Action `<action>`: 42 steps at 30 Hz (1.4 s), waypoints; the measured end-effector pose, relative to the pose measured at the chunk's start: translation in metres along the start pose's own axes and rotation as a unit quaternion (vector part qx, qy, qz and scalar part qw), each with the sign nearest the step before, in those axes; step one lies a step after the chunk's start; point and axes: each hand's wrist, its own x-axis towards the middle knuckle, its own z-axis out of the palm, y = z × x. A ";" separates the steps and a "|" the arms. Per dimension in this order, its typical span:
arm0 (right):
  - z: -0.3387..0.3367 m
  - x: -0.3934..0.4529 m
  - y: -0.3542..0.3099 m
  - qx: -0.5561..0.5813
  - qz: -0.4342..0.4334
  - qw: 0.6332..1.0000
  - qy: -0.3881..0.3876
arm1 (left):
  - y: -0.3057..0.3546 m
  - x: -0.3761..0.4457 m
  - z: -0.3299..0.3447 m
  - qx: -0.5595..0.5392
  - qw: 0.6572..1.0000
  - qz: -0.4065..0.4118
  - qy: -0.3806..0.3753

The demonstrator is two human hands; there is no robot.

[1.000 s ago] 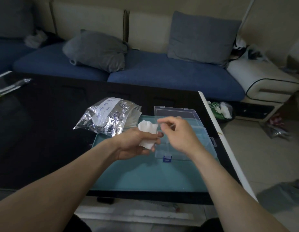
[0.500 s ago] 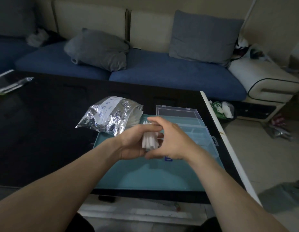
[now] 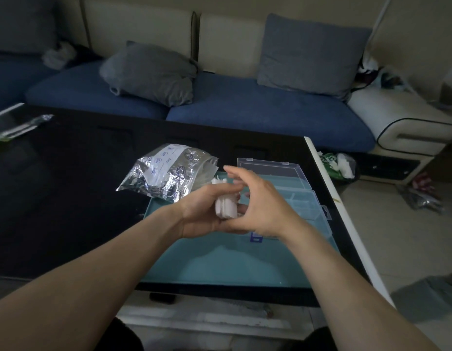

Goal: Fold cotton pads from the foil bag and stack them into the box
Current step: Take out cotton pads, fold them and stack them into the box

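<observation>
Cotton pad (image 3: 226, 206), flat a second ago, is now pinched folded between left hand (image 3: 204, 211) and right hand (image 3: 260, 206), ready for the box (image 3: 306, 198).

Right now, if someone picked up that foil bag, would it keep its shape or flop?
Probably flop: the foil bag is crumpled and creased all over, so its skin looks thin. Likely light too, as it sags low on the table. Its shiny surface may be slippery.

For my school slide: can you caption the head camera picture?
Both hands fold a white cotton pad above the clear box, foil bag beside.
</observation>
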 end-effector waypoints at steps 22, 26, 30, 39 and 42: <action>0.002 0.000 -0.005 0.008 -0.040 0.999 0.000 | -0.002 0.000 -0.005 0.018 1.000 -0.012 -0.011; 0.001 0.000 -0.004 0.025 -0.046 0.999 0.002 | 0.001 -0.003 -0.005 -0.005 0.999 -0.024 -0.046; 0.004 0.001 -0.006 0.036 -0.056 0.998 -0.007 | 0.000 -0.002 -0.002 -0.022 1.000 -0.014 -0.011; 0.000 -0.002 0.006 0.066 0.000 0.998 -0.023 | -0.001 0.004 -0.007 -0.012 1.000 0.017 0.004; -0.008 -0.005 0.013 0.126 0.014 0.991 -0.035 | 0.000 0.003 -0.011 0.013 1.000 0.002 -0.013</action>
